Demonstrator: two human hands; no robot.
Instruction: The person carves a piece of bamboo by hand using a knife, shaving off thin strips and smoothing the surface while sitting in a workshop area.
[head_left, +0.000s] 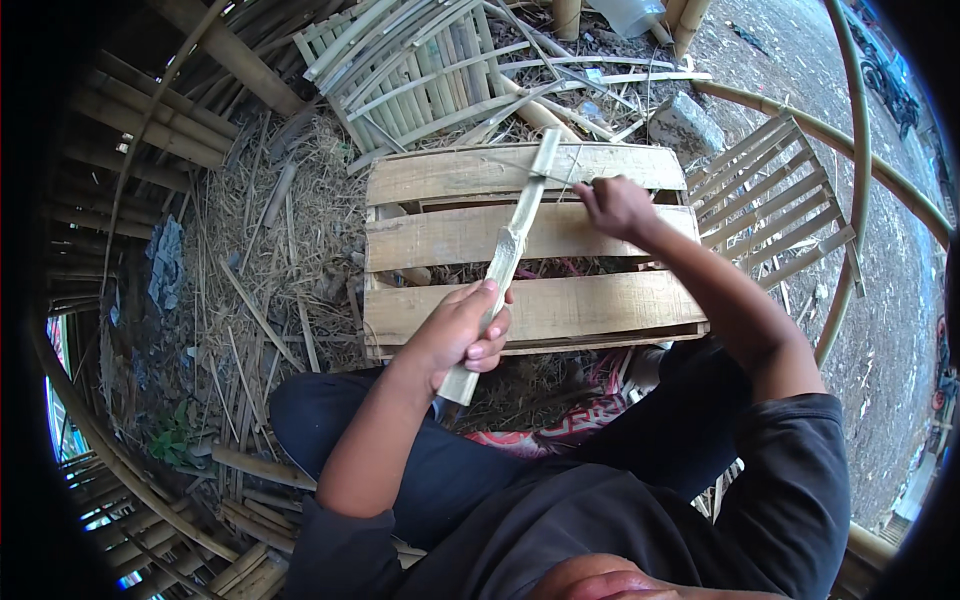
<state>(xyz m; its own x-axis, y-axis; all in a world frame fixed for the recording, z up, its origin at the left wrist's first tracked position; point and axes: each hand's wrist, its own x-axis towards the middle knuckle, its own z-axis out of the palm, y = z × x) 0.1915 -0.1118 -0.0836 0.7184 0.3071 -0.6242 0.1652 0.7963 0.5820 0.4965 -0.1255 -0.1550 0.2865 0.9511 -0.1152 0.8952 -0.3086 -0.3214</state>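
Note:
A split bamboo strip [527, 205] slants from my lap up over a slatted wooden crate [440, 238], with a knot partway along it. My left hand [462, 332] is wrapped round its lower part, and the near end sticks out below my fist. Over the crate's right half, my right hand [617, 208] is closed on the handle of a knife [560, 179]. The knife's thin dark blade lies across the strip near its far end. Most of the handle is hidden in my fingers.
Bamboo slat panels [430, 80] lie beyond the crate, and another slatted panel [775, 195] leans at its right. A concrete block [686, 124] sits near the back right corner. Straw and bamboo scraps [265, 290] cover the ground at left. Patterned cloth [545, 440] lies between my legs.

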